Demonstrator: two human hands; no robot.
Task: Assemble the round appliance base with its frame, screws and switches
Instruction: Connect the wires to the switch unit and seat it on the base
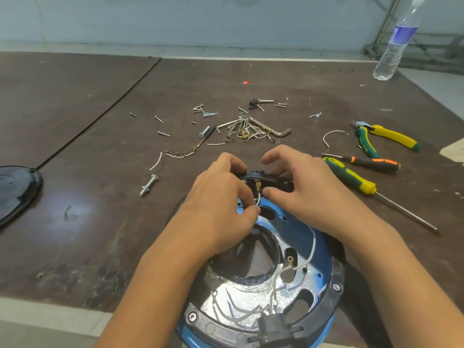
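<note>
Round base (324, 292) on the surface (100, 209), close to the near edge, blue frame (296, 229) facing up. Looks stiff and rather heavy, so probably stays in place without holding. White wires (312, 249) inside look thin and easy to tear; better to take hold by the black switch piece (266, 178) at the far rim. Left hand (221, 209) grips this piece from the left with curled fingers, thumb beside one wire. Right hand (301, 192) grips it from the right, thumb pressing its near face.
</note>
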